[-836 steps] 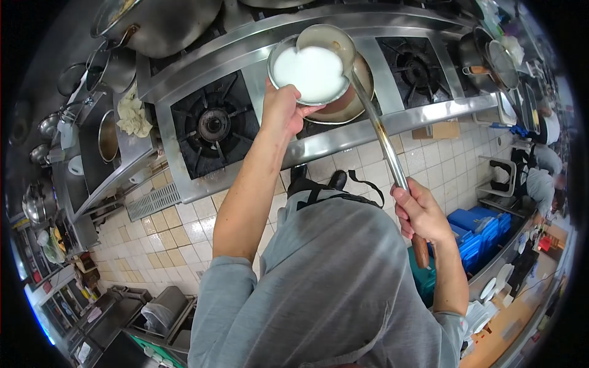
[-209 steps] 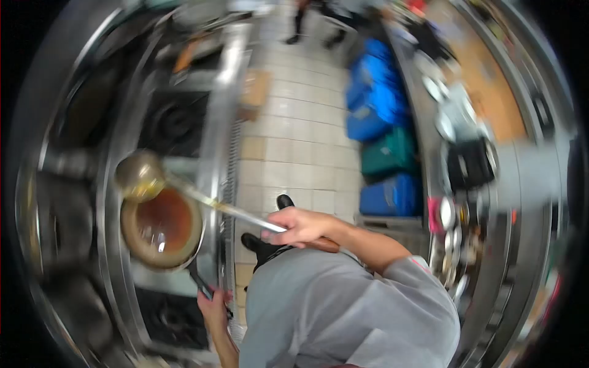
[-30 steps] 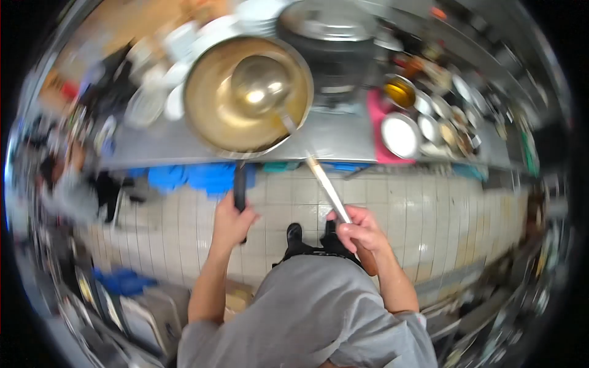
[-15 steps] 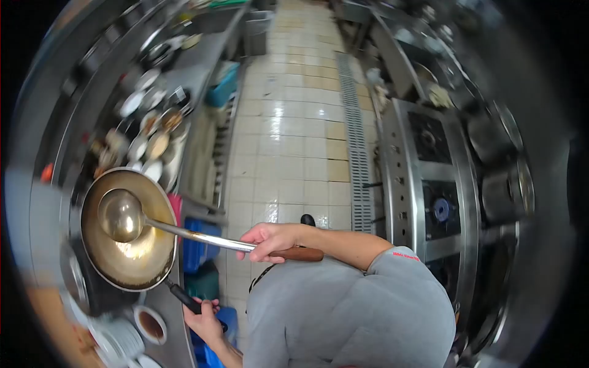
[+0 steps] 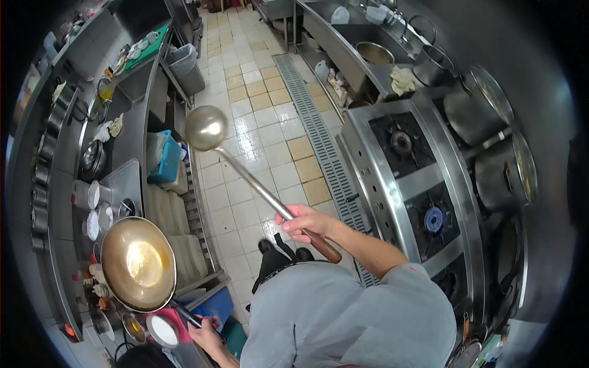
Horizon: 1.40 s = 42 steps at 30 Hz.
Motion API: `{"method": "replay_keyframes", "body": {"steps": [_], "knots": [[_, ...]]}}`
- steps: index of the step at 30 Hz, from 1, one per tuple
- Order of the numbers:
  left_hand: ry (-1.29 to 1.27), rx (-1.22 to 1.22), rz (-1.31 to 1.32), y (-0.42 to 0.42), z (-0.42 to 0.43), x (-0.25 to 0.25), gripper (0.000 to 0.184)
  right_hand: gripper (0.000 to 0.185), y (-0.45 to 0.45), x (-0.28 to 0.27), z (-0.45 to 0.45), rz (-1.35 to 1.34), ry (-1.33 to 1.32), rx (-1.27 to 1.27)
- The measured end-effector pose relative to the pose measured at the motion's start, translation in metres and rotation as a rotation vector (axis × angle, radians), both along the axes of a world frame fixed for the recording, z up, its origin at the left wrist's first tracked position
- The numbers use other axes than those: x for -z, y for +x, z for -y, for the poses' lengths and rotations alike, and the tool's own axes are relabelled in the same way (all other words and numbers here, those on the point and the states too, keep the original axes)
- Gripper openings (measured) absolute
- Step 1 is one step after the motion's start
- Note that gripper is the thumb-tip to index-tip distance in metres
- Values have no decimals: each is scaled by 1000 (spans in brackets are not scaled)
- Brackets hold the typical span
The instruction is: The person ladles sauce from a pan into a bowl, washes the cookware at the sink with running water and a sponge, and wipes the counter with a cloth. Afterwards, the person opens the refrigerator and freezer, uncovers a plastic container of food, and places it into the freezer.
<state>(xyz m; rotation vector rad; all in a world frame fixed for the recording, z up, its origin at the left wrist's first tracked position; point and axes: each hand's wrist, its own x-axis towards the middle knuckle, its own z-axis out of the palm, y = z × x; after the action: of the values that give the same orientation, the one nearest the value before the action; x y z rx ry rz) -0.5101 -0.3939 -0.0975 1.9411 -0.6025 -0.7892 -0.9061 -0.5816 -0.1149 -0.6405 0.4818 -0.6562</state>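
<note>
My left hand (image 5: 207, 334) is closed round the black handle of a wok (image 5: 138, 264) at the lower left. The wok is tilted so its golden-brown inside shows, with a bright glare and a little yellowish liquid or sheen in it. In my right hand (image 5: 304, 222) is a long ladle (image 5: 248, 178), gripped near its brown wooden handle end. The round bowl of the ladle hangs over the tiled floor, apart from the wok. Whether the ladle holds anything cannot be made out.
On my right stands a gas stove (image 5: 388, 178), its near burner (image 5: 434, 219) showing blue, with large pots (image 5: 506, 175) behind. A steel counter on the left carries a tray (image 5: 126, 184), bowls and a white container (image 5: 162, 331). A floor drain (image 5: 313, 122) runs along the aisle.
The ladle has come out of the wok and swung over the aisle floor. My view has turned toward the stove. Both hands keep their holds.
</note>
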Motion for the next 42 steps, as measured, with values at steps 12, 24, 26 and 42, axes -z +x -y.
{"method": "replay_keyframes", "body": {"steps": [12, 24, 26, 42], "knots": [[100, 320, -192, 7, 319, 25, 10, 20, -41, 9, 167, 6, 311, 772], [138, 946, -210, -147, 603, 26, 10, 19, -103, -9, 191, -149, 345, 1283], [155, 1008, -205, -190, 635, 24, 10, 20, -118, -8, 193, -169, 350, 1339], [268, 1031, -163, -358, 847, 15, 10, 19, -315, 58, 398, 52, 393, 1369]]}}
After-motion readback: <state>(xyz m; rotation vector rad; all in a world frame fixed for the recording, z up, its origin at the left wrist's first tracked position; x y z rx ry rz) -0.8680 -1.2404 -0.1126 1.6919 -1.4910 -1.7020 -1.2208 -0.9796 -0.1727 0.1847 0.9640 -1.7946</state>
